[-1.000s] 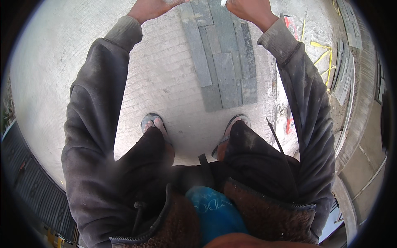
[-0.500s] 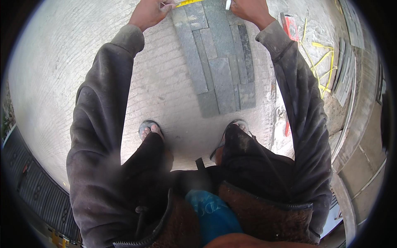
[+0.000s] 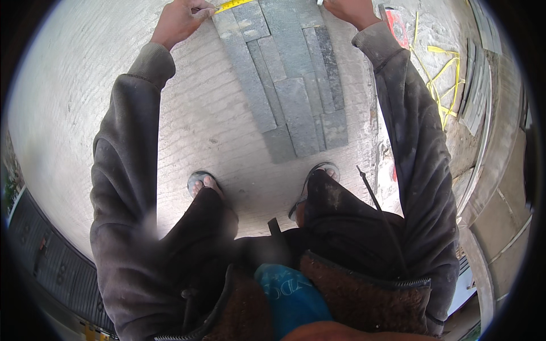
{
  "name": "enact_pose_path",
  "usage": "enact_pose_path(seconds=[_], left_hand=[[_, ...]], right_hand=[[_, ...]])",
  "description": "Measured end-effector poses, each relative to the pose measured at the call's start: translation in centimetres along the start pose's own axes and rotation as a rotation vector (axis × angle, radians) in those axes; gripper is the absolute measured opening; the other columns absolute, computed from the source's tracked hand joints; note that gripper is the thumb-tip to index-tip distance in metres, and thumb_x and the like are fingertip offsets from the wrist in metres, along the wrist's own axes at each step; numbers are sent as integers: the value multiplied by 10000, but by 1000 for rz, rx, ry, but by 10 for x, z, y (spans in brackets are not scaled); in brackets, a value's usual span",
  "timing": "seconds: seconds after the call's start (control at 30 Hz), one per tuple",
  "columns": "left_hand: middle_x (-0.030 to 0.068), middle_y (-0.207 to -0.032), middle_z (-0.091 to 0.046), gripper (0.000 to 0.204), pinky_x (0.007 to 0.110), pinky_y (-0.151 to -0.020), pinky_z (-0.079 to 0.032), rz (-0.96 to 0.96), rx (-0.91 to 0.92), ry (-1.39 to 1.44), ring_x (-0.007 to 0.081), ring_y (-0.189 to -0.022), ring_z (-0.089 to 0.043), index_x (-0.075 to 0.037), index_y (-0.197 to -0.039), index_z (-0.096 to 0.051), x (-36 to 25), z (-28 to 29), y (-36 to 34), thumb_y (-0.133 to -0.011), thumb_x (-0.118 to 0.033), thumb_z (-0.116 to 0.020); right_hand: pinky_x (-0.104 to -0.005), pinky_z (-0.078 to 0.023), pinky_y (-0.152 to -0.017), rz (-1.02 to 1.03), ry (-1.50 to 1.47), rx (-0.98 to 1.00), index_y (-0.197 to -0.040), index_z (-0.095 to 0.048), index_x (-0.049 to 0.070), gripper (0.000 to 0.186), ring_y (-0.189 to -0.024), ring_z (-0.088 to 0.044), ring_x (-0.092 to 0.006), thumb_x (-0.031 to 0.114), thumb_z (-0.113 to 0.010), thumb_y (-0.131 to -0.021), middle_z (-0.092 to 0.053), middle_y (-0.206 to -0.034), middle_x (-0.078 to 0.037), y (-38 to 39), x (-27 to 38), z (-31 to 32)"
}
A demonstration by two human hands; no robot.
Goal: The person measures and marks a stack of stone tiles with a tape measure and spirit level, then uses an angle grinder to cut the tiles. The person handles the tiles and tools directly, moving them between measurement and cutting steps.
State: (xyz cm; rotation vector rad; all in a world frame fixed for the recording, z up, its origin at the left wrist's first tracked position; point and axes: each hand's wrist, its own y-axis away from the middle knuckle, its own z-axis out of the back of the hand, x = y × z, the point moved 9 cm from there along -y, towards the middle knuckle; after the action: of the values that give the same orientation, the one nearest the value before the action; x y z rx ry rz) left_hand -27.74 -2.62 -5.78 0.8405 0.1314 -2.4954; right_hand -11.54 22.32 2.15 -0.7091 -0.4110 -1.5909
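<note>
My left hand (image 3: pixel 181 21) pinches the end of a yellow tape measure (image 3: pixel 233 4) between thumb and fingers. The blade runs to the right across the far end of a grey stone panel (image 3: pixel 297 102) and leaves the picture at the upper edge. This panel lies flat on the ground, made of several slate strips of uneven length fitted side by side. At its far right corner my right hand (image 3: pixel 351 10) is closed, with a small white tip (image 3: pixel 320 2) showing at the fingers. The upper edge cuts off the rest of what it holds.
My sandalled feet (image 3: pixel 206 183) stand on ridged concrete (image 3: pixel 114 74), just short of the panel's near end. To the right lie a red tool (image 3: pixel 396 27), tangled yellow strapping (image 3: pixel 449 85) and a stack of dark stone strips (image 3: pixel 475 91). A dark slatted panel (image 3: pixel 51 256) borders the lower left.
My left hand has shifted left, and more tape shows beside it. My right hand has moved slightly up, partly out of view. The panel appears a little higher and further left.
</note>
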Motion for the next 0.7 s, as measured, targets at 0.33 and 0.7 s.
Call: enact_pose_path(seconds=[0.33,0.7], left_hand=[[70,-965,-758,309,318,-834,-524,184,-39,39,179,-895,-706,-89,-1124,-750,15,-12,3,-947,-324,-655],[64,-948,-760,313,292,-837,-526,171,-28,57,153,-892,-712,-86,-1152,-751,20,-18,-3,-943,-303,-666]], right_hand=[[-406,-495,-988,15,13,16,-1298,-588,23,339,-1181,-615,-247,147,-580,-982,-643,-1265,-134,4,-6,-9],[-402,-500,-979,10,38,23,-1287,-593,36,328,-1171,-618,-245,155,-584,-982,-646,-1253,-124,9,-16,-16]])
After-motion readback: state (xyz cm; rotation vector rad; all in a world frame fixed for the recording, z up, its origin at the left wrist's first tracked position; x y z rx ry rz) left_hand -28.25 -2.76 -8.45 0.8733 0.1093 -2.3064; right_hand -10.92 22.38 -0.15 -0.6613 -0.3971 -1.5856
